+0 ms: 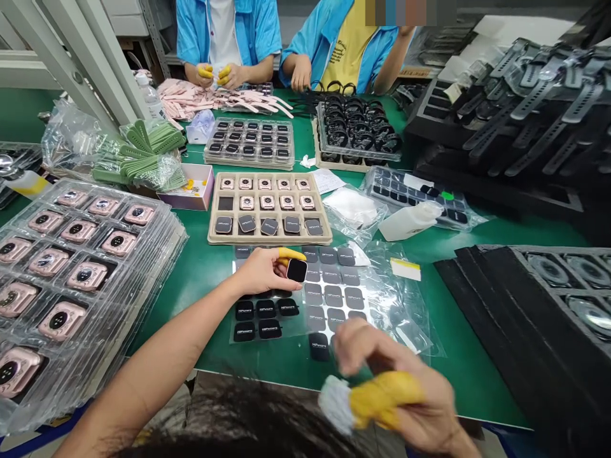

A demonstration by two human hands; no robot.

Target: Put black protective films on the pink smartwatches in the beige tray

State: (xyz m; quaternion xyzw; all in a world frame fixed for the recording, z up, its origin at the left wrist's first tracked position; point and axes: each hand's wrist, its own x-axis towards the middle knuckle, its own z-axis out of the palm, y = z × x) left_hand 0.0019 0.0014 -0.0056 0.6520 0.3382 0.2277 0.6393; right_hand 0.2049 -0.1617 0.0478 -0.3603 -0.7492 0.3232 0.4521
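My left hand (267, 270), with a yellow finger cot, is closed on a smartwatch case (296, 271), its dark screen turned up. It is above sheets of square black screen films (266, 309) printed with white lettering. Nearer the camera, my right hand (396, 388) wears yellow finger cots and pinches a crumpled white cloth (337, 404). Its blurred forefinger side is beside a single black film (319, 346); whether it touches this film I cannot tell. Beyond my left hand, a beige tray (270, 240) holds watch cases, a front row with grey films, and one bare slot.
Stacked clear trays of pink watch cases (71, 267) stand at left, black foam trays (496, 318) at right. A white bottle (410, 219), green straps (147, 156) and a tray of black straps (358, 130) lie farther back. Two people in blue jackets (260, 32) work opposite.
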